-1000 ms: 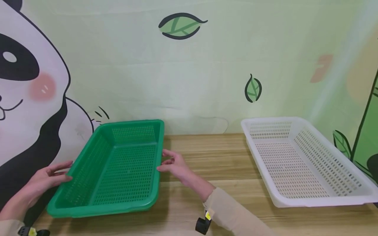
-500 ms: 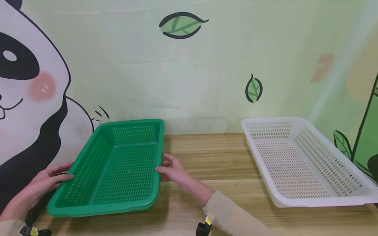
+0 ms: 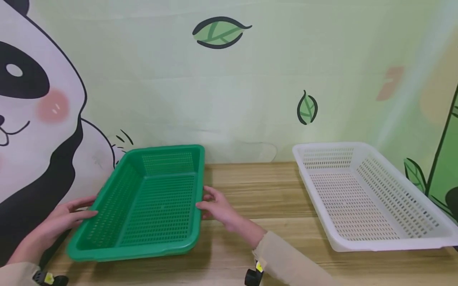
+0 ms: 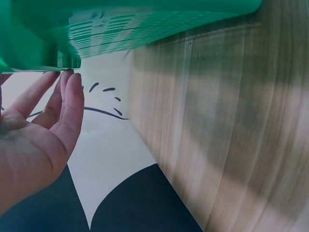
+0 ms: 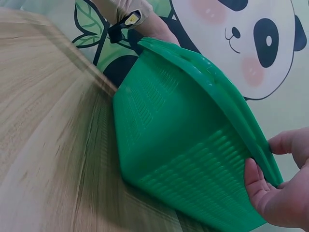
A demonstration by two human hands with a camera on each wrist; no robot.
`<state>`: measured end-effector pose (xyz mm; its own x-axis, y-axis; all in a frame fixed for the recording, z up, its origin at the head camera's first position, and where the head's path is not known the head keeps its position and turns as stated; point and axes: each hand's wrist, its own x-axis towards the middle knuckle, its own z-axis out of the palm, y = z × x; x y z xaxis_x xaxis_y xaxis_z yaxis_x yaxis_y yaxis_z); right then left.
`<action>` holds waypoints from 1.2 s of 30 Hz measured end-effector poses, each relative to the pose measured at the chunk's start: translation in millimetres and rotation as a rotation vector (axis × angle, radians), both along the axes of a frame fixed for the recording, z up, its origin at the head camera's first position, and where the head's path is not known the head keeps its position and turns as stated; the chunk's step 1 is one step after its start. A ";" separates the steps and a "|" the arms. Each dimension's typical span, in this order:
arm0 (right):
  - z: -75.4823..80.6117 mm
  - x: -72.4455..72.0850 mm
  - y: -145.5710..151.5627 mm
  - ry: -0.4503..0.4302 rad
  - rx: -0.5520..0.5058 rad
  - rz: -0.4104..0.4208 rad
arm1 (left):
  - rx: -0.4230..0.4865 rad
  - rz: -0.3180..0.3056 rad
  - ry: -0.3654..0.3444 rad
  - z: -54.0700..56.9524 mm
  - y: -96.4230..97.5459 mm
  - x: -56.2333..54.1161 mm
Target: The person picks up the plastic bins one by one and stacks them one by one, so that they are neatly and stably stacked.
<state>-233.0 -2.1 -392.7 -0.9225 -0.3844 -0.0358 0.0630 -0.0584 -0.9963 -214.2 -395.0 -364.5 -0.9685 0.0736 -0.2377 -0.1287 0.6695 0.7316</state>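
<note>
In the head view a green plastic basket (image 3: 137,253) with perforated sides and bottom is on the left, nothing inside it. My left hand (image 3: 57,224) holds its left rim, thumb on top. The left wrist view shows the fingertips of that hand (image 4: 41,137) under the rim, palm up. On the basket's opposite side, my right hand (image 3: 221,209) pinches the right rim. From the right wrist view, the thumb and fingers of this hand (image 5: 285,198) lie on either side of the lip. The basket is close over the wooden tabletop, its shadow beneath.
A white perforated basket (image 3: 393,244) stands on the right part of the wooden table (image 3: 261,190). Behind the table hangs a pale green backdrop (image 3: 247,79) printed with a panda and leaves. Bare wood lies between the two baskets.
The green basket has shifted slightly right, both hands moving along with it. Earlier, the right hand's fingers moved further under the rim. The white basket stays put.
</note>
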 end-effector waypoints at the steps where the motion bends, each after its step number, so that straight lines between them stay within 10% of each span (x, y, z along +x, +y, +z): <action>1: 0.0 -0.1 1.4 0.002 0.000 0.001 | -0.002 -0.001 0.003 0.3 1.2 -0.4; 36: -3.4 -0.3 39.9 0.021 0.001 -0.034 | 0.051 -0.044 0.021 -1.4 35.9 -16.4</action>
<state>-233.2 37.9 -396.1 -0.9354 -0.3531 -0.0164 0.0398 -0.0592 -0.9974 -230.6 -359.1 -365.9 -0.9689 0.1278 -0.2120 -0.0841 0.6356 0.7674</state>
